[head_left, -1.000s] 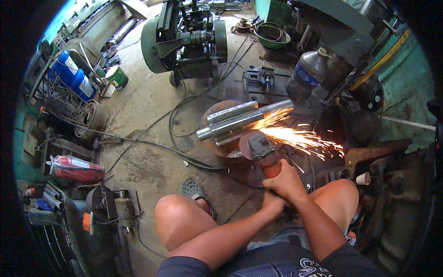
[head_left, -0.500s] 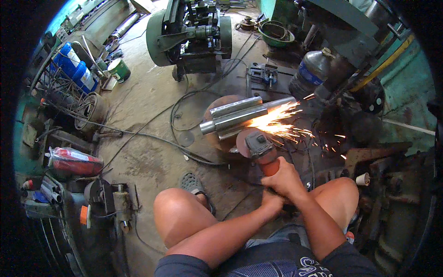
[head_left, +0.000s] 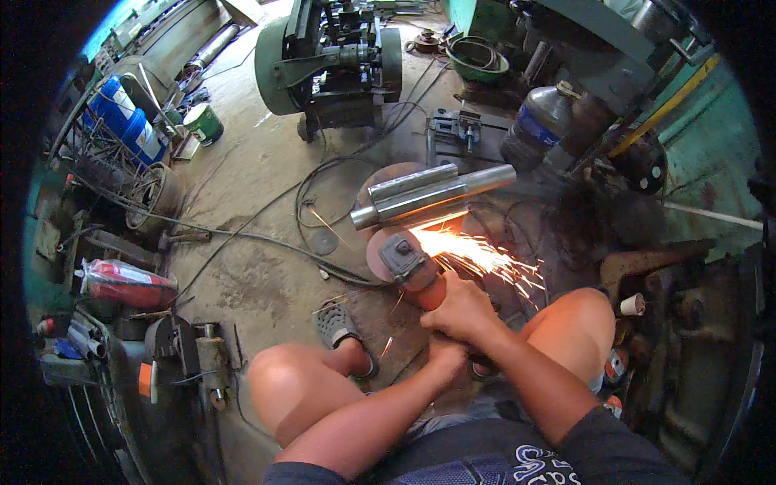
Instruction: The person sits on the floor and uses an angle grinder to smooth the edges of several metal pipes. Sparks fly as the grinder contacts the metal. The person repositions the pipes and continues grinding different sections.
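Note:
An angle grinder (head_left: 431,293) with a grey head and orange-red body is held in front of my knees. My right hand (head_left: 467,311) wraps round the body just behind the head. Below it, my left hand (head_left: 447,353) is closed on the rear end, its fingers mostly hidden. The reddish disc (head_left: 377,252) is at the near side of a steel shaft (head_left: 485,181) with long ribs along its length. Bright sparks (head_left: 485,257) spray right from between disc and shaft. Under the shaft is a round brownish support (head_left: 388,175), partly covered.
Black cables (head_left: 323,263) loop over the floor to the left. A green-wheeled machine (head_left: 275,65) stands beyond, with a small vise (head_left: 457,125) and a large plastic bottle (head_left: 543,117) to the right. A red bundle in clear plastic (head_left: 129,283) lies left, near a metal wheel (head_left: 153,198).
Both hands have moved the grinder left and slightly nearer along the shaft. The spark stream has shifted nearer and now slants down to the right. My knees have moved slightly left.

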